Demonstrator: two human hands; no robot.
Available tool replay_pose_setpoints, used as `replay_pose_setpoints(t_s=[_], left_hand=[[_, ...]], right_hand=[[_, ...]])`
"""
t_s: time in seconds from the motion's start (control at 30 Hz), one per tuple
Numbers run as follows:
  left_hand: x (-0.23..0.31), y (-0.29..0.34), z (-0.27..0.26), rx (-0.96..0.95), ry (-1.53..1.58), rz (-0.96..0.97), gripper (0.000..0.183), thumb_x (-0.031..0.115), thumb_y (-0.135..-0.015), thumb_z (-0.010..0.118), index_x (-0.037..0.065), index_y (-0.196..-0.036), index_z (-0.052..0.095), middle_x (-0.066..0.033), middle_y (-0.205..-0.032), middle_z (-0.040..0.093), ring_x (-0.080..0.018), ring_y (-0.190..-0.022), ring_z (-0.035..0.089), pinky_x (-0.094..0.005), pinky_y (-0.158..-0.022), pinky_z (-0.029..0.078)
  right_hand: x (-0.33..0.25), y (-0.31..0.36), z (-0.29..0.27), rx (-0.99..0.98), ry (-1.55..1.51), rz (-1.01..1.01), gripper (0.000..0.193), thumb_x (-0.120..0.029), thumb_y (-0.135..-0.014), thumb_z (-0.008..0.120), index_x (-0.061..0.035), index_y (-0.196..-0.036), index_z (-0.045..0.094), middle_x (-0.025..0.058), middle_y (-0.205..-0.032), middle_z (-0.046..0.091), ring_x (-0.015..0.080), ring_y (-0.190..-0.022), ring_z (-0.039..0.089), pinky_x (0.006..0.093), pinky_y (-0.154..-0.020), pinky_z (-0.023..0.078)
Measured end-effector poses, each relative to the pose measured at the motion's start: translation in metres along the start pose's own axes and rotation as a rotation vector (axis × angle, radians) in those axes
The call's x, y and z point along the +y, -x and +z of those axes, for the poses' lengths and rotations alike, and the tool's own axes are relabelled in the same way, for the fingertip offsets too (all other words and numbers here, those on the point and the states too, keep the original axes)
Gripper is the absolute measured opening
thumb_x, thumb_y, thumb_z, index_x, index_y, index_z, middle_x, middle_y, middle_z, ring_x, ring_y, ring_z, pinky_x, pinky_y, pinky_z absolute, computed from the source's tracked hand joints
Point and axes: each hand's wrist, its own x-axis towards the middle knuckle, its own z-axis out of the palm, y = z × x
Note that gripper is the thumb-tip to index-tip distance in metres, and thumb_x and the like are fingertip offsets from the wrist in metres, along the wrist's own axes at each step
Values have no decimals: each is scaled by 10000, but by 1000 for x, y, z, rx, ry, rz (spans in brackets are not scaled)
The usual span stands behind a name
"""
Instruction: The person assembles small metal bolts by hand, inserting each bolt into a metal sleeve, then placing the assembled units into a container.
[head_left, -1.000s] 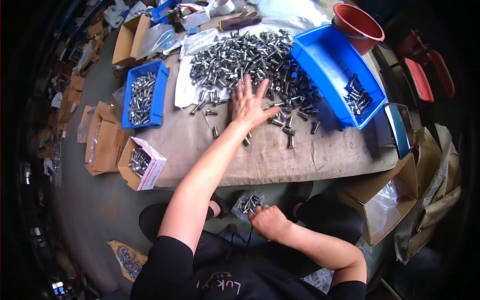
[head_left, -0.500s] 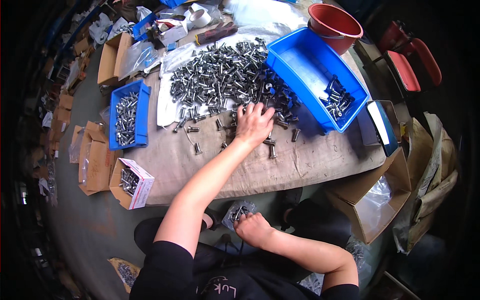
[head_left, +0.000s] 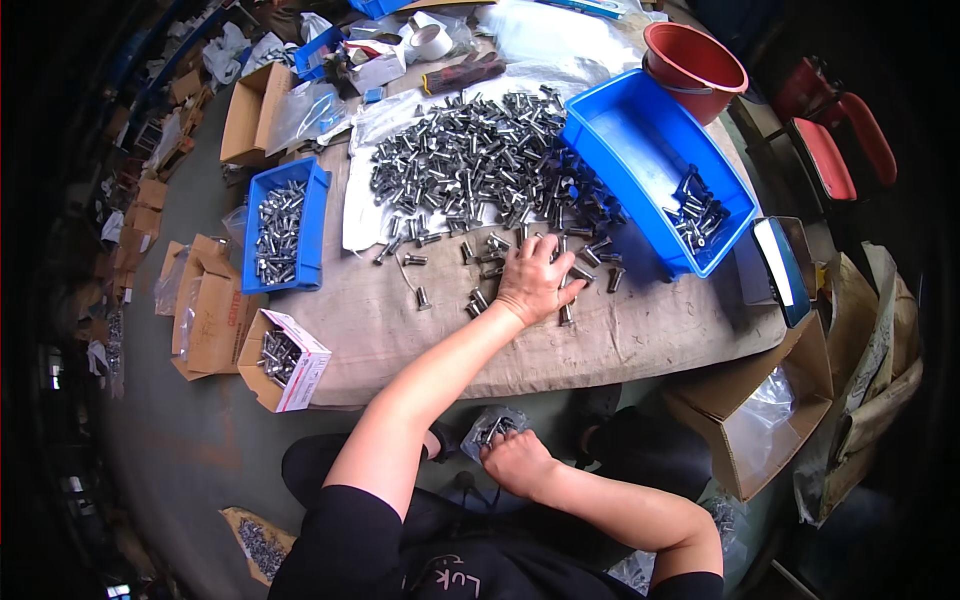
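Observation:
A large heap of dark metal bolts [head_left: 470,160] is spread on a white sheet [head_left: 362,225] on the cloth-covered table [head_left: 440,355]. At the heap's near edge my left hand [head_left: 532,285] rests over several loose bolts, fingers spread and bent, thumb apart; what lies under the palm is hidden. Below the table edge, my right hand [head_left: 520,462] is closed on the rim of a small clear plastic bag [head_left: 478,432] with bolts inside. A big blue bin [head_left: 625,135] with some bolts stands tilted right of the heap.
A smaller blue bin [head_left: 322,225] and an open carton [head_left: 310,365], both holding bolts, stand at the left. A red bucket [head_left: 700,80] is behind the big bin. A phone-like dark device [head_left: 785,270] leans at right, above an open cardboard box [head_left: 725,440]. Tape [head_left: 430,42] lies far back.
My left hand has drawn slightly nearer across the loose bolts, its thumb now out to the right. My right hand stays at the bag. The whole view has shifted a little.

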Motion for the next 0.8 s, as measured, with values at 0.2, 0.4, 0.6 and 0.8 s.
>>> replay_pose_setpoints(t_s=[0.2,0.4,0.6,0.8], left_hand=[[-13,12,-19,-26,1,222,368,470,-742,551,150,-924,568,-97,-1044,458,-273,-919,430,-388,-758,420],[-18,-1,-20,-39,-6,237,245,309,-704,633,128,-850,552,-65,-872,495,-246,-811,482,-296,-616,464],[-12,15,-18,-36,-41,159,283,322,-716,622,137,-918,549,-82,-945,489,-260,-848,474,-311,-631,474],[-20,23,-36,-143,-5,299,324,328,-693,640,146,-936,525,-82,-1035,466,-289,-890,460,-329,-652,486]], right_hand=[[-3,-2,-5,-114,-46,18,198,-131,-772,507,-56,-920,616,104,-924,609,224,-856,600,355,-641,479],[-5,-1,-4,-129,-46,9,193,-125,-761,511,-65,-908,620,104,-924,605,229,-857,598,353,-651,476],[-3,-3,-1,-123,-59,35,193,-122,-755,519,-56,-906,619,110,-917,606,233,-864,596,363,-662,473],[-7,-3,0,-114,-19,28,189,-127,-752,522,-62,-897,624,103,-907,610,231,-856,600,377,-628,477]])
